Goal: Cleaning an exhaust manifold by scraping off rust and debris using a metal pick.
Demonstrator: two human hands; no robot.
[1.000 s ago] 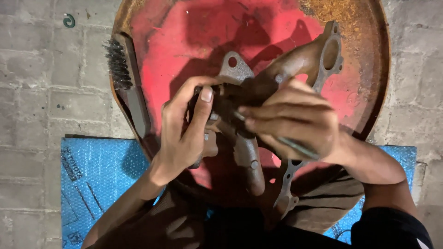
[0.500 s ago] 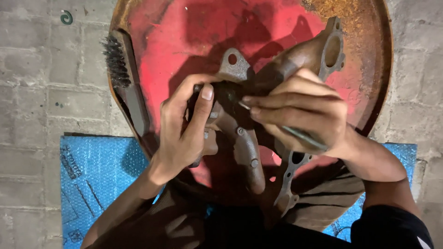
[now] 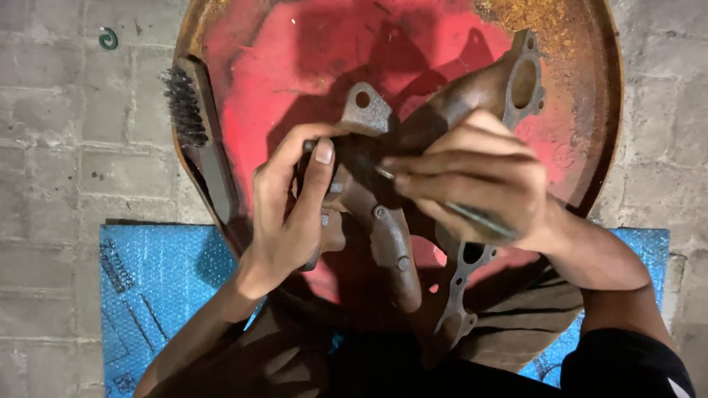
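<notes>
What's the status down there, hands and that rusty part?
Left hand grips rusty manifold. Right hand holds thin tool against it. Wire brush lies aside on red pan.

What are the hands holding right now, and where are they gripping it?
Left hand grips the rusty cast-metal manifold around its middle; right hand pinches a thin metal tool by its shaft.

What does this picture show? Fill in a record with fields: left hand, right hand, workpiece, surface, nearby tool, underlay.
left hand: left hand grips the rusty manifold
right hand: right hand holds a thin metal tool with its tip against the manifold
workpiece: rusty exhaust manifold, flanges with bolt holes
surface: round red rusty metal pan
nearby tool: wire brush on the pan's left rim
underlay: blue sheet on paving
</notes>
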